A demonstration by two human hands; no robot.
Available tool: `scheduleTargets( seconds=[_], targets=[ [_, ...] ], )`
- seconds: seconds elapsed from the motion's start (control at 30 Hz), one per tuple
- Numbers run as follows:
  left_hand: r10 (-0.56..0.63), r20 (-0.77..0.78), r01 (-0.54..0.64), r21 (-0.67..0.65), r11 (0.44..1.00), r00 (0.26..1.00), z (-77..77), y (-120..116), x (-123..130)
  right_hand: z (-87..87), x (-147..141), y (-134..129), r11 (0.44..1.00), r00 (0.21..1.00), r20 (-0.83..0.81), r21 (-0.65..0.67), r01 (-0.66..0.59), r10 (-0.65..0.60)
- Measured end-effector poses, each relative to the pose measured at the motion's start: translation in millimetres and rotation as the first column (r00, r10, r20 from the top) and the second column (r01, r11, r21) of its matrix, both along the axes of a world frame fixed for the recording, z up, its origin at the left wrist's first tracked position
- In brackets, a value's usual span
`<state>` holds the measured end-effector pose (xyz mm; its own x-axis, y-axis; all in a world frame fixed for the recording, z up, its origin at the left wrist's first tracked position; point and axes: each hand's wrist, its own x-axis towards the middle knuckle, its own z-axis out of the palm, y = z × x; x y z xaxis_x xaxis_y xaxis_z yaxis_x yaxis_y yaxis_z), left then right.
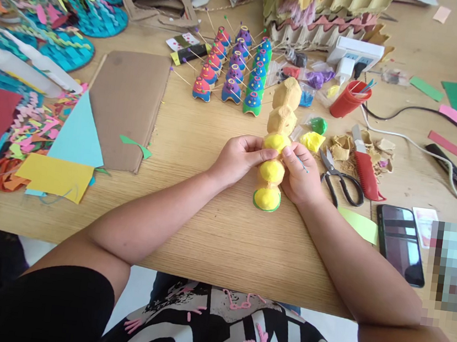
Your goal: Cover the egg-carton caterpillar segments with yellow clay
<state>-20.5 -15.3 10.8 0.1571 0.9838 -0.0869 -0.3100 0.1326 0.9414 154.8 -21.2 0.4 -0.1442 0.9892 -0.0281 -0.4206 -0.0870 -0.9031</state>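
Both hands hold an egg carton strip upright above the table in front of me. Its three nearest bumps are covered in yellow clay, and a green edge rims the lowest one. The two farthest bumps are bare tan cardboard. My left hand grips the strip's left side, thumb on the yellow part. From the right, my right hand pinches it, thumb pressing on a yellow bump. A thin blue-tipped stick shows at the right-hand fingers; how it is held is unclear. Yellow clay lies just beyond my right hand.
Finished clay caterpillars stand in rows behind. Scissors, a red-handled knife and a phone lie right. A red cup stands near the power strip. Cardboard and coloured paper lie left.
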Motion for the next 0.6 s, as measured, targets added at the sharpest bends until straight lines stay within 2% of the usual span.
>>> scheduleTargets(
  seconds=[0.17,0.37,0.6],
  targets=[
    [-0.017,0.076,0.019,-0.025,1.000,0.997,-4.7,1.5,-0.6,-2.6,2.3,2.1,0.996,0.995,-0.051,-0.031,-0.083,0.081],
    [-0.126,0.219,0.144,-0.068,0.987,0.968,-0.3,-0.1,-1.9,-4.6,5.5,3.9,0.977,0.977,-0.093,-0.075,-0.197,0.190],
    [-0.157,0.264,0.203,-0.153,0.967,0.952,1.2,-2.1,-0.9,-4.5,5.6,3.1,0.983,0.984,-0.090,-0.093,-0.160,0.152]
  ],
)
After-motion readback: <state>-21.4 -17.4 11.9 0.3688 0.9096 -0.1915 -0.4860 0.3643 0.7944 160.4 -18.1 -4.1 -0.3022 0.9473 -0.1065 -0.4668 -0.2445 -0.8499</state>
